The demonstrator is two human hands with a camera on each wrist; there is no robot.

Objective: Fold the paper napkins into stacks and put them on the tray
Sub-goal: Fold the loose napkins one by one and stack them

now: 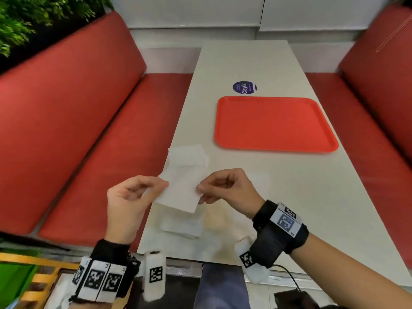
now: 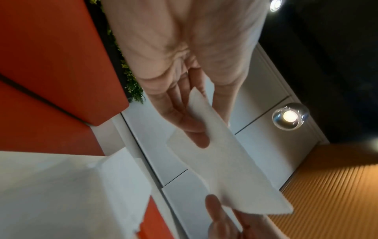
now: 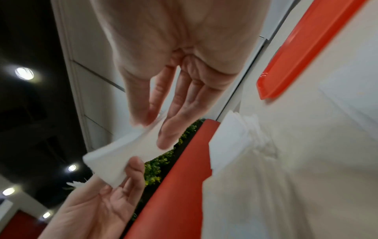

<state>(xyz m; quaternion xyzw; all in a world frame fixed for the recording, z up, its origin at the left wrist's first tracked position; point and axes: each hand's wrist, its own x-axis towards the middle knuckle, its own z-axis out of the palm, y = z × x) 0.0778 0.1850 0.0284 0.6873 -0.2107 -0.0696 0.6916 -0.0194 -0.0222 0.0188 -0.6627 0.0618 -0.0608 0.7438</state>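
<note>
Head view: my left hand (image 1: 131,198) and right hand (image 1: 227,189) each pinch an end of one white paper napkin (image 1: 180,189), held up above the table (image 1: 289,197). More napkins (image 1: 188,155) lie just beyond it; red tray (image 1: 274,123) sits bare, farther back.

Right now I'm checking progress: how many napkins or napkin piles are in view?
3, all off the tray: the held napkin pinched between left hand and right hand, a far pile on the table, a near pile below the hands. Sheets per pile are uncountable.
</note>
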